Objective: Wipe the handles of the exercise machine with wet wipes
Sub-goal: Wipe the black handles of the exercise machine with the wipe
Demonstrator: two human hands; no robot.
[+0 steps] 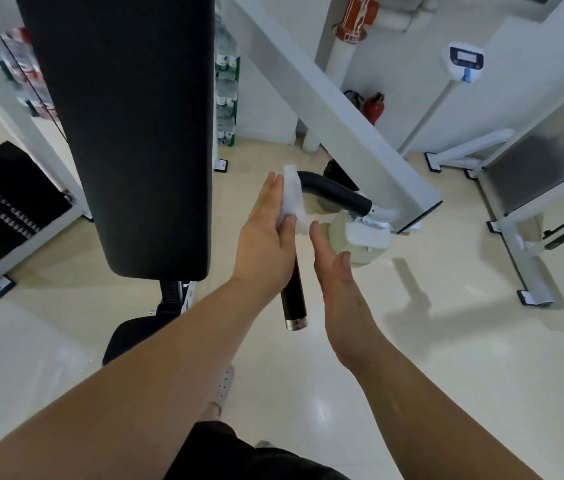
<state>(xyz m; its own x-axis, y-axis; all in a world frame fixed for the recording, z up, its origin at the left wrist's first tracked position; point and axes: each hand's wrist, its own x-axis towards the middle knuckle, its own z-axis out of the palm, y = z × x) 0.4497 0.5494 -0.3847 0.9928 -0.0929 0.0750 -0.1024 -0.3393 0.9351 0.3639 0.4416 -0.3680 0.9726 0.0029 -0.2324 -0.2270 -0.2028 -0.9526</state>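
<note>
The handle (pixel 336 192), black and curved, juts from the machine's white arm (pixel 342 133). The left hand (pixel 266 233) pins a wipe (pixel 292 199) against it with thumb and flat fingers. The right hand (pixel 336 268) is spread, empty. So loosely held, the wipe may slip off.

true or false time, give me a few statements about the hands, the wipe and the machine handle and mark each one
1. The left hand holds a white wet wipe against the black handle. True.
2. The right hand is wrapped around the handle. False: it is open beside the handle and holds nothing.
3. The handle's lower end has a metal cap. True.
4. The back pad is red. False: it is black.
5. The wipe lies on the floor. False: the left thumb pins it at the handle's bend.
</note>
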